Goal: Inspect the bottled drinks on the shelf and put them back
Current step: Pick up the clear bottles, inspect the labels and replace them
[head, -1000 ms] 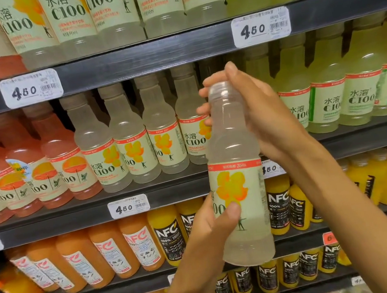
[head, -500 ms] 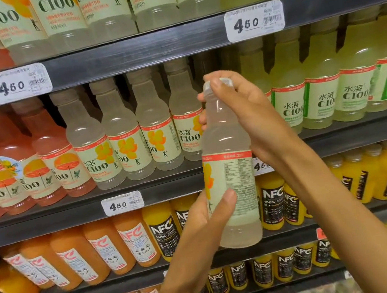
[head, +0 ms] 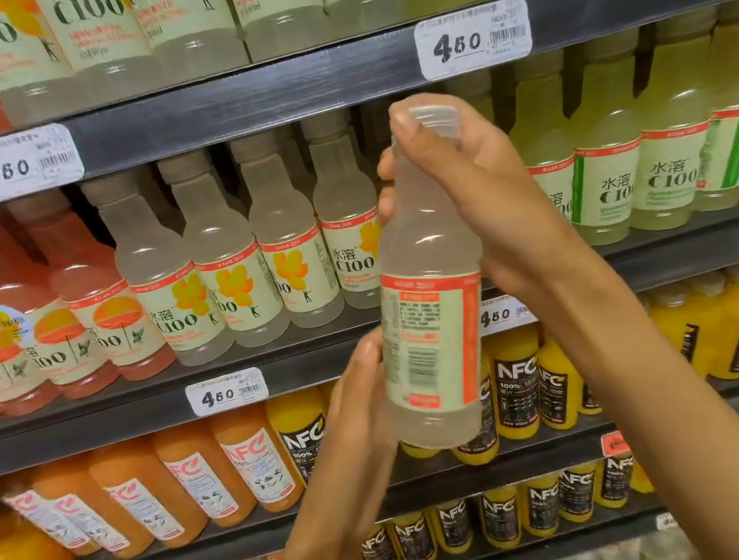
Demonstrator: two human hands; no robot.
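I hold a clear bottle of pale cloudy drink [head: 431,318] upright in front of the shelves, its back label with small print and a barcode facing me. My right hand [head: 470,196] wraps the neck and cap from the right. My left hand [head: 356,422] grips the lower body from the left, fingers behind the label. Straight behind it is the middle shelf [head: 273,358], where a row of like bottles with yellow flower labels [head: 231,272] stands.
Pink-orange bottles [head: 49,320] fill the shelf's left, green-labelled ones [head: 658,156] its right. Orange juice and yellow NFC bottles [head: 306,440] stand on the shelf below. More C100 bottles line the top shelf [head: 279,86]. White price tags [head: 472,38] hang on the shelf edges.
The bottle has been turned about its upright axis: the yellow flower front has swung away and the printed back label now faces me. Both hands kept their hold.
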